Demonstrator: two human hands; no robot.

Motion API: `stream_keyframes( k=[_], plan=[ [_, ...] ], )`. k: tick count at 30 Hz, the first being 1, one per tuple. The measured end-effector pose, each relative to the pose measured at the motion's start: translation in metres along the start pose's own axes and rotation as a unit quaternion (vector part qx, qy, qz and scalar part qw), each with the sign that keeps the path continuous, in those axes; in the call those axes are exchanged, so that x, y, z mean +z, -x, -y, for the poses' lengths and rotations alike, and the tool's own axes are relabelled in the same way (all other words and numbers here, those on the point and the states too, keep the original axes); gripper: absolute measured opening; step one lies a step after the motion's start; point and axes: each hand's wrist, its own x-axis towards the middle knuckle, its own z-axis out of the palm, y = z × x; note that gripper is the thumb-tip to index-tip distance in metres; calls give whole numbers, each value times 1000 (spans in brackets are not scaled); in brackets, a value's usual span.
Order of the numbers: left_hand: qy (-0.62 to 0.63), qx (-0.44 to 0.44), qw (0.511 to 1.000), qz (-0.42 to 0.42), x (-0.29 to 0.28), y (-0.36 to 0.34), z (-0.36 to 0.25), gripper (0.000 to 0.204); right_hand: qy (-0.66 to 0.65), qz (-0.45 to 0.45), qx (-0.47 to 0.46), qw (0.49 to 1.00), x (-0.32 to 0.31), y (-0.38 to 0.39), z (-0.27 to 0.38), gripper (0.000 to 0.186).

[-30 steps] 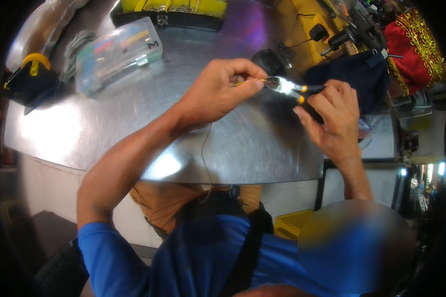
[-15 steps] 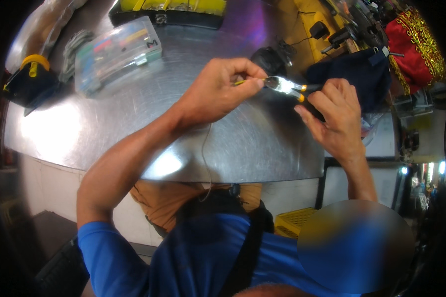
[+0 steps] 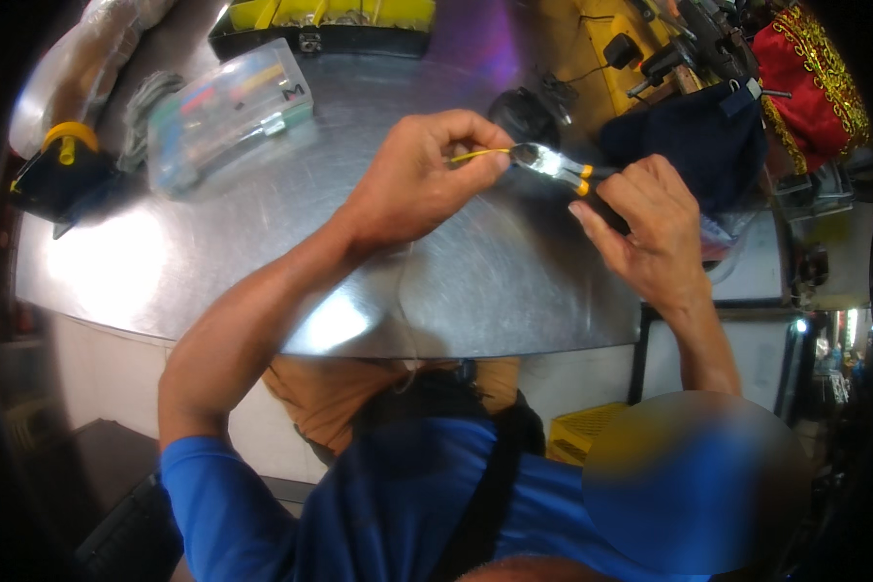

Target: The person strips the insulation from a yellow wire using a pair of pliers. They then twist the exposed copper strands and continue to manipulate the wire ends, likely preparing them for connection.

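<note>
Left hand (image 3: 427,170): thumb and index pinched together on a thin yellow wire (image 3: 483,153), just left of the pliers (image 3: 553,165). Right hand (image 3: 655,213): fingers curled over the dark handles of the pliers, thumb along the near side, grip partly closed. Pliers sit between the two hands, over the metal table (image 3: 514,281). Jaws are right at the wire end, by the left fingertips; can't tell if they bite.

Room: bare metal on the near side of the pliers, down to the table's curved near edge, well apart from them. More bare top to the far left of the pliers, as far as the boxes. Right forearm crosses the table edge, near side and right of the pliers.

Around: small black object (image 3: 524,116) just beyond the pliers, so the far side is tight. Dark blue cloth (image 3: 689,145) beyond and right of them, close behind the right hand; red cloth with gold trim (image 3: 810,92) further right. Clear plastic box (image 3: 228,112) well left of the pliers; black-and-yellow toolbox (image 3: 325,29) left and further beyond. Grey bundle (image 3: 145,112) left of the pliers, past the clear box.

Pliers point left and slightly away from the person; handles trail right and a bit nearer. Long axis is mostly left-right. Wire runs nearly in line with it.
</note>
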Motion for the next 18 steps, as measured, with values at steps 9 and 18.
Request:
stream_keyframes(
  k=[9,18],
  plan=[
    [18,-7,1000,1,-2,2,0,17,14,1,-24,1000,3,-4,-2,27],
    [-8,6,1000,14,-4,0,0,16,-35,-28,3,999,18,3,-20,33]
  ],
)
